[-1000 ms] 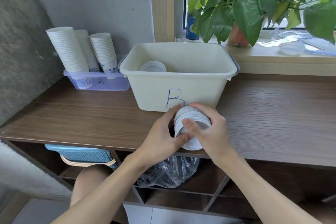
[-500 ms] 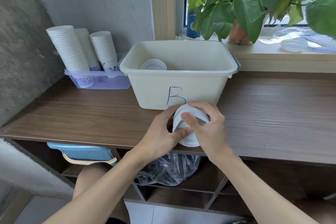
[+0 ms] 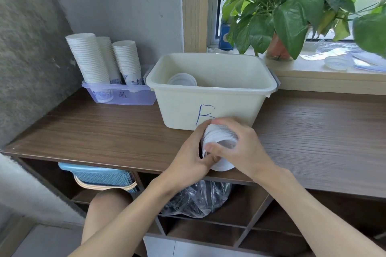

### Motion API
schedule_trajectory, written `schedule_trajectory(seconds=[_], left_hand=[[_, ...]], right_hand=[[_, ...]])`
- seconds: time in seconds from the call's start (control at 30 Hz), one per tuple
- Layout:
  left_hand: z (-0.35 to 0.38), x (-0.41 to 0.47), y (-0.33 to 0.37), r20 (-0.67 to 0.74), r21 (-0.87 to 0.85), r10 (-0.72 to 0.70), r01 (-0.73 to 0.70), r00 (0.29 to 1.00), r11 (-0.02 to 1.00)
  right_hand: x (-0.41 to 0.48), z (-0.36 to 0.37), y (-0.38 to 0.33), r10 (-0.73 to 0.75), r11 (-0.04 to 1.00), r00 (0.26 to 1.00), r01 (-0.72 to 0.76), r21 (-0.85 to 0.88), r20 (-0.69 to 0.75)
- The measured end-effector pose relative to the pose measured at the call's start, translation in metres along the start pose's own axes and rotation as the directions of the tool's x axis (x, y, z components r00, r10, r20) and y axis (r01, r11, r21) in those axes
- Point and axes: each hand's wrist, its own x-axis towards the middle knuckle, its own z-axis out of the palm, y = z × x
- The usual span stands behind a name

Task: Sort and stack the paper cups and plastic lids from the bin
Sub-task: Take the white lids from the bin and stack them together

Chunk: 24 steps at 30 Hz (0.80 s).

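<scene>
Counter (image 3: pixel 104 131): left hand (image 3: pixel 188 156), right hand (image 3: pixel 244 148) grip lid stack (image 3: pixel 221 137), axis front-back.

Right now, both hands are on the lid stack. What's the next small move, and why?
Probably lift the lid stack over the front wall of the bin and set it by the lids inside. The left hand and right hand both grip it just in front of that bin, and it looks nested. The cups stand apart in the tray.

Soft daylight enters through the window (image 3: pixel 217 4) at top right; wide-angle bending at edges, slight blur throughout.
</scene>
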Motion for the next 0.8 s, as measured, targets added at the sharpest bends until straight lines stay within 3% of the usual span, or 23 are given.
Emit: schedule_trajectory(seconds=[0.1, 0.2, 0.4, 0.8], left_hand=[[0.001, 0.000, 0.003, -0.027, -0.010, -0.031, 0.031, 0.999, 0.999], [0.002, 0.002, 0.003, -0.053, 0.020, -0.011, 0.013, 0.999, 1.000], [0.001, 0.002, -0.002, -0.111, 0.004, 0.035, -0.035, 0.993, 0.999], [0.001, 0.006, -0.004, -0.117, -0.021, 0.030, -0.033, 0.993, 0.999]], right_hand=[[-0.002, 0.010, 0.002, 0.105, 0.974, 0.982, -0.071, 0.214, -0.154], [-0.004, 0.016, 0.006, 0.181, 0.940, 0.962, -0.107, 0.323, -0.206], [-0.001, 0.017, 0.009, 0.153, 0.946, 0.979, -0.105, 0.308, -0.136], [0.004, 0.028, 0.009, 0.141, 0.952, 0.949, -0.053, 0.301, -0.281]])
